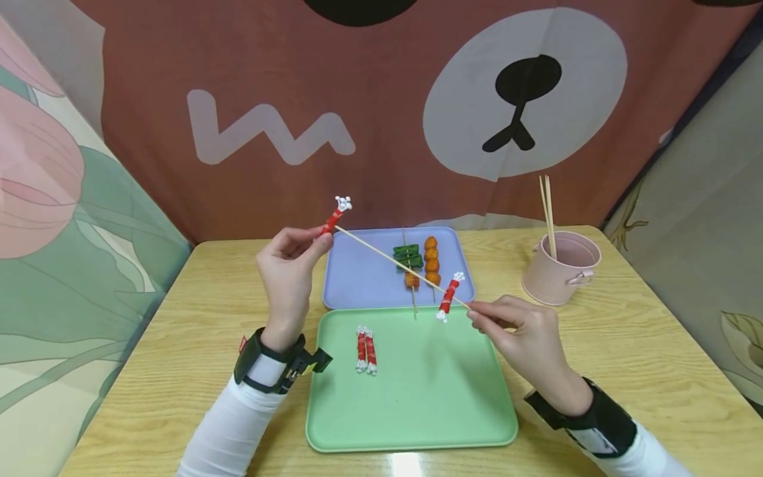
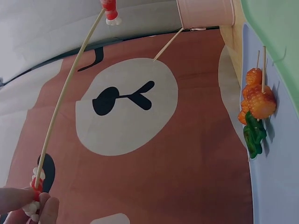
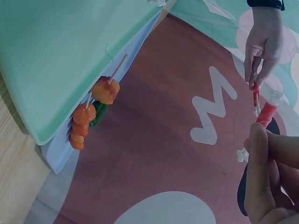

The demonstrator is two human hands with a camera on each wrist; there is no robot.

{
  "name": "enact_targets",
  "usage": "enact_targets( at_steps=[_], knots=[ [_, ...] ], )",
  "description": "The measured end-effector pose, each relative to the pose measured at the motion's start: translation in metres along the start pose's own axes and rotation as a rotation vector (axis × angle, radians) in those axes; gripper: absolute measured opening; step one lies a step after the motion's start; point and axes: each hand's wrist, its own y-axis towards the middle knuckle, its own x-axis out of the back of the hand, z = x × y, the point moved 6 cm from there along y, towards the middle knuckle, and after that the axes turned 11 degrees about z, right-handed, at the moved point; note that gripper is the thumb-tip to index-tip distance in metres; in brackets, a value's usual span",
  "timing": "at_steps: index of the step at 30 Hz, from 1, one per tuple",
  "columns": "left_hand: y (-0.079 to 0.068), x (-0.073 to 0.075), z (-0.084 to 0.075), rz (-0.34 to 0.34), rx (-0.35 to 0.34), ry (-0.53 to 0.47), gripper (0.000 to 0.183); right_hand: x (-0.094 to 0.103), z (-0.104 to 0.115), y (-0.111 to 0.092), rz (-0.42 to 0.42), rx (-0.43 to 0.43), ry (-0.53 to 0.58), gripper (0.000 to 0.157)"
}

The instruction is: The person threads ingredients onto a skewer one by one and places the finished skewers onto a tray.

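Observation:
My left hand point(image 1: 290, 268) pinches a red toy food piece with white knobbed ends point(image 1: 337, 213), raised above the table at the left. A thin wooden skewer point(image 1: 384, 254) slants between the hands, its far end meeting that piece. Near the skewer's lower end, my right hand point(image 1: 524, 331) grips the stick between thumb and fingers. Just beyond those fingertips, a second red piece point(image 1: 450, 296) is threaded crosswise on the skewer. In the left wrist view, the skewer point(image 2: 70, 84) runs up from the pinched piece point(image 2: 36, 189). Two matching red pieces point(image 1: 366, 351) lie side by side on the green tray point(image 1: 441, 404).
Behind the green tray, a lilac tray point(image 1: 357, 278) bears a skewer of orange balls point(image 1: 432, 258) and one with green pieces point(image 1: 408, 255) and an orange chunk. At the back right stands a pink bucket point(image 1: 551, 278) with several wooden skewers point(image 1: 548, 212). A printed curtain point(image 1: 268, 53) hangs behind.

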Motion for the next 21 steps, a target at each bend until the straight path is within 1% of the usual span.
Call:
enact_targets(
  at_steps=[5, 9, 15, 21],
  knots=[
    [-0.002, -0.004, 0.003, 0.002, 0.028, -0.003, 0.022, 0.0, -0.002, 0.0, -0.002, -0.004, -0.011, 0.023],
    [-0.005, -0.009, 0.007, 0.021, 0.052, -0.003, 0.02, -0.001, -0.004, 0.0, -0.004, -0.009, -0.02, 0.022],
    [-0.011, -0.02, 0.013, 0.053, 0.079, 0.017, 0.018, -0.003, -0.007, 0.0, -0.007, -0.014, -0.023, 0.021],
    [-0.019, -0.033, 0.02, 0.102, 0.107, 0.055, 0.016, -0.005, -0.008, 0.001, 0.003, -0.021, 0.008, 0.02]
  ],
)
